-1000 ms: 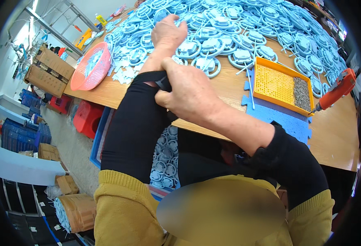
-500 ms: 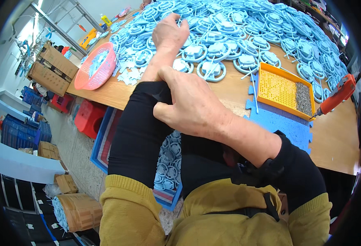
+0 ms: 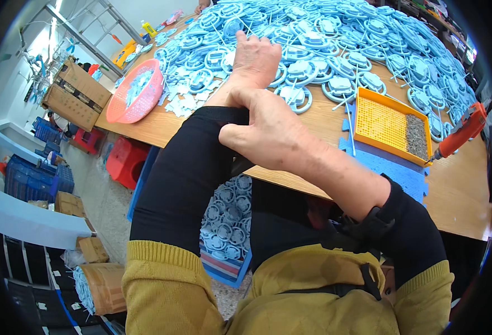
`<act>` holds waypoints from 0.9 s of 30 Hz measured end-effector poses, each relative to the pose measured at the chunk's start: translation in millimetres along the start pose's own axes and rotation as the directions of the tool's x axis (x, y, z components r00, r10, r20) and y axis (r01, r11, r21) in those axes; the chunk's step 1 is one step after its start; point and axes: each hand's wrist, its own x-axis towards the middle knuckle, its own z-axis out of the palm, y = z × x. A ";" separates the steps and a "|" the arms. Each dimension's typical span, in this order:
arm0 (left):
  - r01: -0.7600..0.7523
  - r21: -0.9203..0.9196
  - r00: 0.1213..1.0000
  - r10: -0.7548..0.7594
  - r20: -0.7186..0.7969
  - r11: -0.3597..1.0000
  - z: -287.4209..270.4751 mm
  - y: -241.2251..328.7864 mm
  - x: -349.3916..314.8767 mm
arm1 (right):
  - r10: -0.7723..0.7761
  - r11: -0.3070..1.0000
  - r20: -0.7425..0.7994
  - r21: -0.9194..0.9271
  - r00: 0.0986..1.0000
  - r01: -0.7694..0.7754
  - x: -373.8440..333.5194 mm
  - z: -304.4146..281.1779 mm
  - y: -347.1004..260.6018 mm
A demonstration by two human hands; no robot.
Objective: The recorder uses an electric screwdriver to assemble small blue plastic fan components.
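Note:
My right hand (image 3: 274,128) reaches across and pinches the edge of the black arm sleeve (image 3: 184,167) on my left forearm, thumb and fingers closed at the cuff just below the wrist. Bare from the wrist up, my left hand (image 3: 257,60) hovers back upward over the near edge of a pile of light-blue round fan-like parts (image 3: 318,39). Its fingers are curled in, their tips mostly hidden, and nothing shows in them. Just left of it lie small pale-blue flat pieces (image 3: 181,104) on the wooden table (image 3: 458,190).
A pink basket (image 3: 136,92) holds pale-blue pieces at the table's left. To the right, a yellow tray (image 3: 377,118) of small screws sits on a blue foam mat (image 3: 388,167), beside a red electric screwdriver (image 3: 462,134). Beneath the table edge, a blue crate (image 3: 232,274) contains more round parts.
Both hands have shifted a little to the right. My left hand has turned and come slightly nearer, its fingers more curled. The right hand keeps hold of the sleeve's cuff.

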 end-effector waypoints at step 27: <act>-0.213 0.125 0.944 0.171 0.282 0.969 17.8 4.5 -15.0 | 0.188 0.758 0.350 -0.646 0.918 0.091 48.0 -9.7 -32.3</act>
